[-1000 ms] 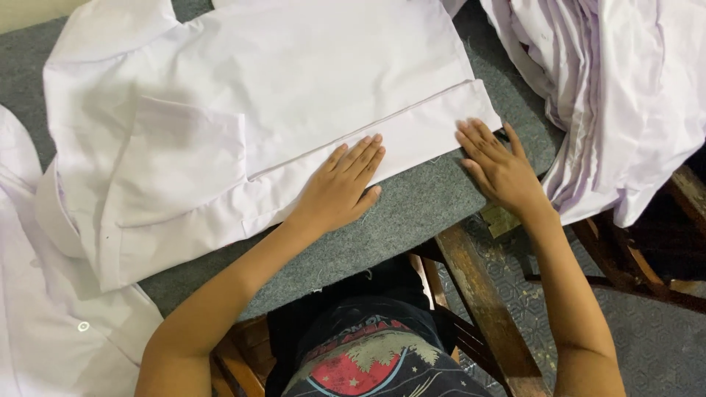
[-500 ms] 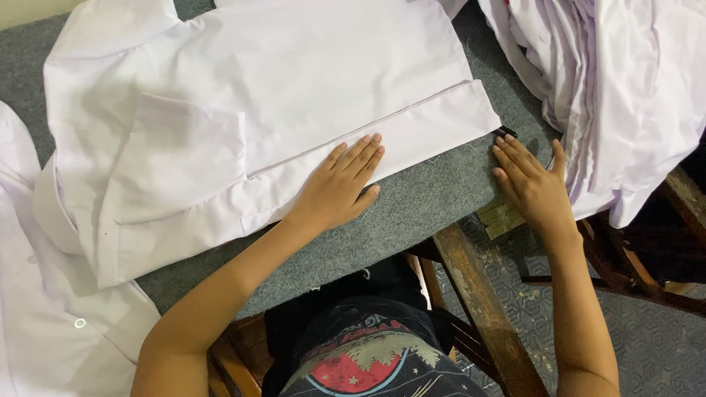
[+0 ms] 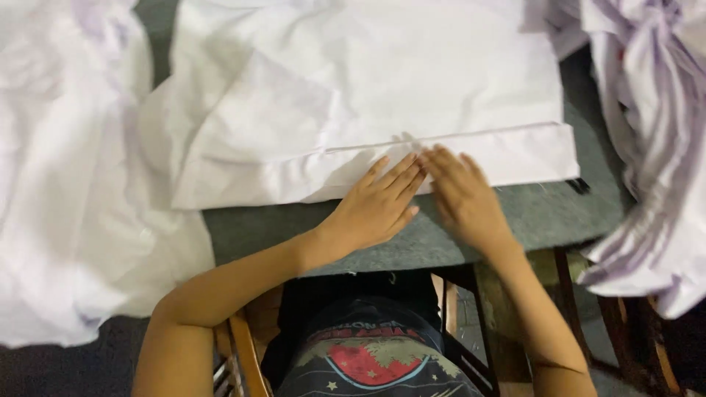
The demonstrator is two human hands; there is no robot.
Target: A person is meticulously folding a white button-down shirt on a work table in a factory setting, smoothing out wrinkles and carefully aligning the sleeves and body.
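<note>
Head view, left hand and right hand flat, open-palmed, fingertips on white garment hem, grey table edge near.

Soft, even indoor light falls from above, bright enough that the white garment on the grey table looks nearly washed out at the top. Motion blur smears the right hand and the hanging cloth pile at the right edge. Faint shadows sit under both hands; below the table is dim.
</note>
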